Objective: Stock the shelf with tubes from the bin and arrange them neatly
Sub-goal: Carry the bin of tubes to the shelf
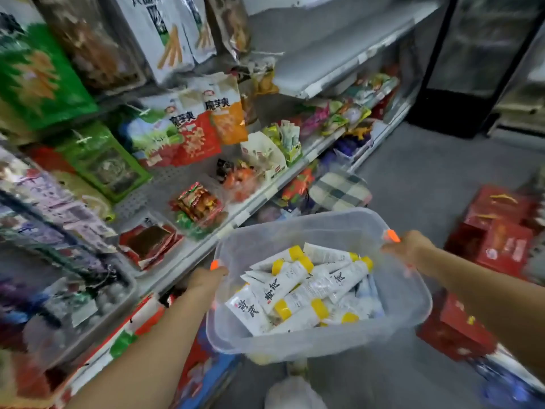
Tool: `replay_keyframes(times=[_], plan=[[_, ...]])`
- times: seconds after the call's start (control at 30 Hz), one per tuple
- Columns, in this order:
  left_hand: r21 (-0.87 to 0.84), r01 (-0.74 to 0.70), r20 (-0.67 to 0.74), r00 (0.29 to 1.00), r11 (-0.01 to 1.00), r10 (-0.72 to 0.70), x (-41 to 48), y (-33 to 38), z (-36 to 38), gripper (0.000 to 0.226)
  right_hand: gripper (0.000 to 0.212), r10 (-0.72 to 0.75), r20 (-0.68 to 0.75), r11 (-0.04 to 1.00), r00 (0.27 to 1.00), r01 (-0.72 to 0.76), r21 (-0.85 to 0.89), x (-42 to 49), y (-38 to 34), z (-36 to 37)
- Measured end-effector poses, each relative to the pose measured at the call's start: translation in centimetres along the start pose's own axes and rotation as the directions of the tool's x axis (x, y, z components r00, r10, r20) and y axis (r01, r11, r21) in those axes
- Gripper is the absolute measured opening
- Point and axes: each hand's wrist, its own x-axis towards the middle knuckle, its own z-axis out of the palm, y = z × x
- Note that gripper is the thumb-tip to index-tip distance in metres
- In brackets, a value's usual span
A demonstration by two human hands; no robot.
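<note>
Now both hands, left hand (206, 278) and right hand (408, 246), grip opposite rims of the translucent plastic bin (407, 293), held beside the shelf (236, 215); white yellow-capped tubes (303, 287) lie heaped inside.

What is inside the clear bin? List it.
White tubes with yellow caps, piled loosely in the bin. Whatever lies beneath the pile is covered.

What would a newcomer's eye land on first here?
Probably the clear plastic bin at lower centre, piled with yellow-capped white tubes, which the left hand and right hand grip by its sides. Next, the bright snack bags crowding the shelves on the left, and the red boxes on the floor at right.
</note>
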Motion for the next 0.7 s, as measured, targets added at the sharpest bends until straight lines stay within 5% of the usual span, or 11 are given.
replay_keyframes(times=[0.33, 0.57, 0.7], plan=[[-0.031, 0.005, 0.057, 0.998, 1.000, -0.003, 14.6, 17.7, 9.6, 0.015, 0.025, 0.076, -0.005, 0.997, 0.997, -0.076, 0.016, 20.3, -9.1, -5.6], [-0.065, 0.111, 0.017, 0.994, 0.992, -0.111, 23.0, 27.0, 19.7, 0.019, 0.029, 0.025, 0.071, 0.999, 0.997, -0.024, -0.024, 38.7, -12.8, -9.7], [-0.054, 0.207, 0.009, 0.978, 0.977, -0.207, 25.8, 30.5, 26.7, 0.044, 0.028, -0.054, 0.160, 0.993, 0.986, 0.069, -0.091, 50.5, -15.8, -11.8]])
